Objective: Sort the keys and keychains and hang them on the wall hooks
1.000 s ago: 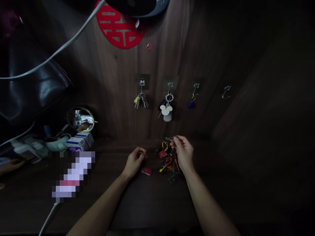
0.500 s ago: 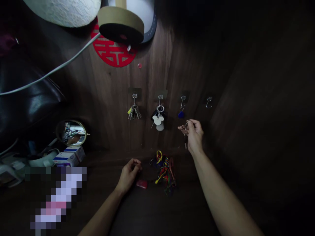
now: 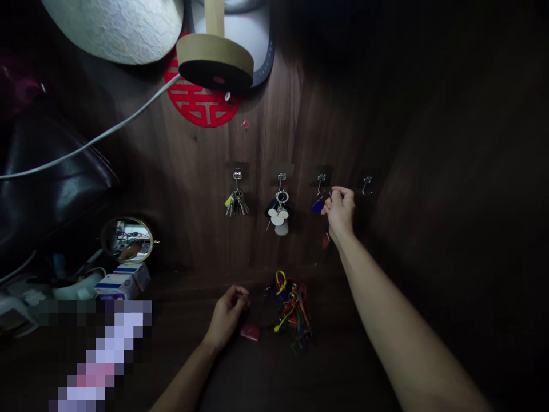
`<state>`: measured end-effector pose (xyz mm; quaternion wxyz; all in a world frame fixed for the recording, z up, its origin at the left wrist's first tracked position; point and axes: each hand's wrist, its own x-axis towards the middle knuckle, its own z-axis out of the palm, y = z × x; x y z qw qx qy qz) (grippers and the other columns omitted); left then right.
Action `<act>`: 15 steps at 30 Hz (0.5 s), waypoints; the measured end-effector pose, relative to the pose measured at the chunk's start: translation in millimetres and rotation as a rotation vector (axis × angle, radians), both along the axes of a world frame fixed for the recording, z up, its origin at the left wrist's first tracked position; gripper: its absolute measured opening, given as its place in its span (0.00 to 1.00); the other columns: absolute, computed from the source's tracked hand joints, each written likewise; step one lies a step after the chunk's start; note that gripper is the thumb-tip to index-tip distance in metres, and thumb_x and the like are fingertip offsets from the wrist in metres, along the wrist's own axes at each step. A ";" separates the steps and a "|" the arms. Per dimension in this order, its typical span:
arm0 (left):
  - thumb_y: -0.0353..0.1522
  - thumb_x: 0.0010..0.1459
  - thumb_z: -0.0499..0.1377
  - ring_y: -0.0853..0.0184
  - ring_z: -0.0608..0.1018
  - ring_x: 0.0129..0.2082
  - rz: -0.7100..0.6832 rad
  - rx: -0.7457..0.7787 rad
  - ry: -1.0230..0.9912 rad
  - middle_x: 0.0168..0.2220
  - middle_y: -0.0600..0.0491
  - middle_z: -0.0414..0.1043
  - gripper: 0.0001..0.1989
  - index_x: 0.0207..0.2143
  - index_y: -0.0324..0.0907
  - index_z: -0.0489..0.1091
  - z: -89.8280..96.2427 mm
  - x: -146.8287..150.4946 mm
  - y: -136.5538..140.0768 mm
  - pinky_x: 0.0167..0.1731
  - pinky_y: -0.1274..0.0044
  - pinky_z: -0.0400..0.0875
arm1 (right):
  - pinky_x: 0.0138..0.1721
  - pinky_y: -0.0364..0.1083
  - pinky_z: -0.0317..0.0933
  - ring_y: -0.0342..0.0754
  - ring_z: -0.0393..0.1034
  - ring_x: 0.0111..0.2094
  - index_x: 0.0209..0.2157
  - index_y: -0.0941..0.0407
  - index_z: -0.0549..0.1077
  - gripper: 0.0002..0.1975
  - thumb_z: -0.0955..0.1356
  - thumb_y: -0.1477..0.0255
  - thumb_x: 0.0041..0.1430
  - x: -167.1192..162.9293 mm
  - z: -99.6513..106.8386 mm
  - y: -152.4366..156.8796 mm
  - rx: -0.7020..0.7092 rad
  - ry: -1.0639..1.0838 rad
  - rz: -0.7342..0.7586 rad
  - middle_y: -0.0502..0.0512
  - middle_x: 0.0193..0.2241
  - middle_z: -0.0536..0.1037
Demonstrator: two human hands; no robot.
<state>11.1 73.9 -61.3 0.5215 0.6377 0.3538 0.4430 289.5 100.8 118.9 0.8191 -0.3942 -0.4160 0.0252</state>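
Note:
My right hand (image 3: 340, 213) is raised beside the third wall hook (image 3: 321, 180), its thumb and fingers pinched on a key ring. A reddish-brown tag (image 3: 326, 240) dangles below that hand; the rest of the ring is mostly hidden. On the third hook hangs a blue tag (image 3: 317, 206), close to my fingertips. My left hand (image 3: 226, 317) rests low on the dark surface with loosely curled fingers, nothing visible in them. Near it lie a small red item (image 3: 250, 332) and a tangle of colourful cords (image 3: 294, 309) with rings.
A bunch of keys (image 3: 237, 203) hangs on the first hook, a white mouse-shaped charm (image 3: 278, 217) on the second. The fourth hook (image 3: 367, 186) is at the right. Around the left are a round mirror (image 3: 128, 239), small boxes (image 3: 122, 280) and a white cable (image 3: 107, 117).
My right hand has moved up toward the third hook with the key ring. The left hand stays by the red item. The whole view has shifted slightly.

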 end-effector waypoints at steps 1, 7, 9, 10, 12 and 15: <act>0.39 0.51 0.56 0.69 0.71 0.25 0.000 -0.001 0.005 0.23 0.56 0.69 0.10 0.32 0.41 0.66 -0.2 0.1 0.2 0.28 0.79 0.63 | 0.14 0.36 0.50 0.37 0.51 0.14 0.32 0.51 0.60 0.08 0.63 0.63 0.55 0.3 2.2 3.0 0.001 0.002 0.007 0.39 0.16 0.55; 0.38 0.51 0.55 0.70 0.70 0.25 0.004 -0.004 0.006 0.23 0.57 0.68 0.09 0.31 0.41 0.66 1.6 0.5 -0.2 0.29 0.79 0.62 | 0.11 0.36 0.46 0.37 0.50 0.13 0.31 0.51 0.59 0.06 0.62 0.67 0.56 4.4 7.1 17.6 -0.057 0.049 -0.004 0.39 0.16 0.56; 0.38 0.52 0.55 0.70 0.70 0.25 -0.001 -0.008 0.011 0.23 0.57 0.68 0.09 0.31 0.41 0.66 2.4 0.4 -0.4 0.29 0.79 0.62 | 0.11 0.36 0.44 0.37 0.50 0.12 0.31 0.51 0.58 0.06 0.63 0.67 0.56 6.5 3.9 20.5 -0.094 0.044 -0.025 0.39 0.16 0.57; 0.38 0.52 0.55 0.69 0.70 0.25 0.001 -0.009 0.012 0.23 0.57 0.68 0.09 0.31 0.41 0.66 2.4 0.3 -0.3 0.29 0.79 0.62 | 0.11 0.36 0.44 0.37 0.51 0.12 0.31 0.51 0.59 0.06 0.63 0.67 0.56 7.4 1.5 21.5 -0.111 0.035 -0.037 0.39 0.15 0.57; 0.38 0.52 0.55 0.69 0.70 0.26 0.004 -0.007 0.020 0.23 0.56 0.68 0.10 0.31 0.41 0.66 1.7 0.2 0.3 0.29 0.79 0.62 | 0.11 0.36 0.45 0.37 0.52 0.12 0.31 0.52 0.59 0.06 0.63 0.67 0.55 8.7 -4.6 22.2 -0.143 0.012 -0.065 0.39 0.15 0.58; 0.39 0.52 0.55 0.69 0.71 0.25 0.005 -0.002 0.028 0.23 0.56 0.69 0.10 0.31 0.41 0.66 -0.3 0.3 1.5 0.28 0.79 0.62 | 0.12 0.36 0.47 0.37 0.54 0.13 0.33 0.52 0.59 0.07 0.63 0.66 0.55 8.4 -15.0 20.3 -0.193 -0.009 -0.085 0.40 0.16 0.63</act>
